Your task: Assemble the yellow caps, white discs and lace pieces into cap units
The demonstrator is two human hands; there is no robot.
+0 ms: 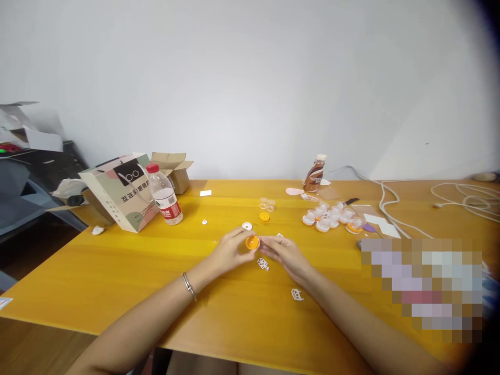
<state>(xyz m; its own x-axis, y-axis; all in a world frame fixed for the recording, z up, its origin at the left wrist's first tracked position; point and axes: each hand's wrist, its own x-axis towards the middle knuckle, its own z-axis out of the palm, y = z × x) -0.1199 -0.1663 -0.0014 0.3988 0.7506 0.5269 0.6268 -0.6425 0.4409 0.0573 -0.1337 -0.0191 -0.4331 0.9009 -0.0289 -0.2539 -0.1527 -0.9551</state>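
Over the middle of the table, a small round orange plastic cap with a hollow inside is held by its rim between the thumb and fingers of my left hand. My right hand meets the cap's right edge with its fingertips, the fingers close together. Just behind my left fingers lies a white ring-shaped disc. Beneath and between my hands is a white cut-out plastic piece. Another white cut-out piece lies nearer to me, and a third is partly hidden behind my right hand.
Farther back are a yellow disc and small transparent rings. Several transparent-topped round containers cluster at right, near a coffee bottle and white cable. At left stand a water bottle, paper bag and cardboard box.
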